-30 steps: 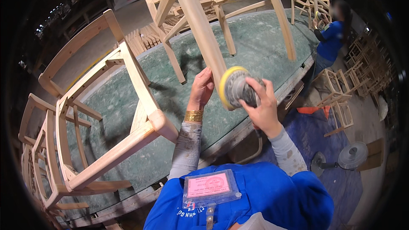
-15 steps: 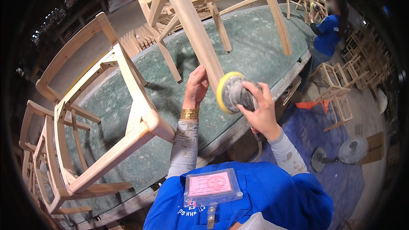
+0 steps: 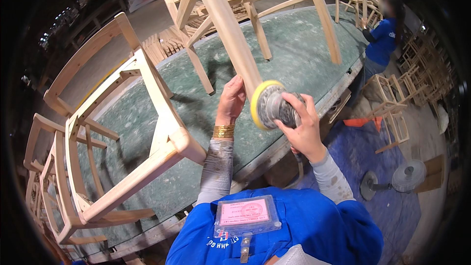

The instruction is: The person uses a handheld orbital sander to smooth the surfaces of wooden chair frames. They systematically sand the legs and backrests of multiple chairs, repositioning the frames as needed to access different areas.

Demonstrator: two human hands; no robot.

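Observation:
A wooden chair frame [image 3: 227,22] stands tilted on the worktable, one thick leg slanting toward me. My left hand [image 3: 232,100] grips that leg near its lower end; the fingers behind it are partly hidden. In my right hand [image 3: 305,126] is a round power sander [image 3: 273,107] with a yellow-edged pad, held from its top. The pad's face is turned to the leg's end and appears to touch it. A hose or cord [image 3: 300,172] hangs down from the sander.
Another chair frame [image 3: 128,185] lies on the green worktable [image 3: 294,44] at left, with more frames [image 3: 46,167] beyond it. A co-worker [image 3: 382,39] handles a frame at the far right. A fan [image 3: 408,175] stands on blue sheeting [image 3: 338,152]; stacked frames [image 3: 417,78] fill the right side.
The whole view has shifted slightly, so things sit a little farther right. Both hands keep their hold, the sander still at the leg's end. The co-worker's arm has moved.

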